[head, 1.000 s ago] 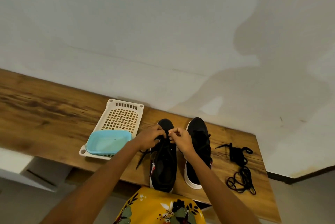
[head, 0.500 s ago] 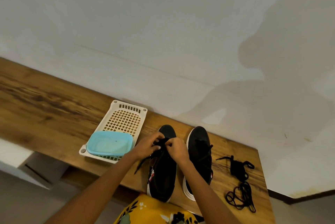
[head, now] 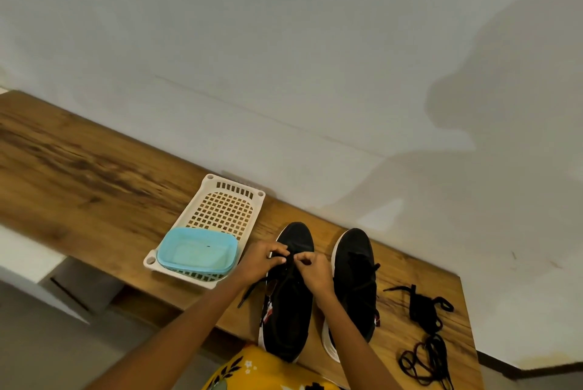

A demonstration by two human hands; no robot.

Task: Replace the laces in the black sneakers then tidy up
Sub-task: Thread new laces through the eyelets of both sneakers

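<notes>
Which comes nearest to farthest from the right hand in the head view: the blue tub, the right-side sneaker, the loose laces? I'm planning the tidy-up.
1. right-side sneaker, just beside the right hand.
2. blue tub, leftward, across the other sneaker, in the white basket.
3. loose laces, at the bench's right end.

Basket [head: 220, 200] left of 2 sneakers [head: 321, 291]; laces [head: 426, 336] right.
</notes>
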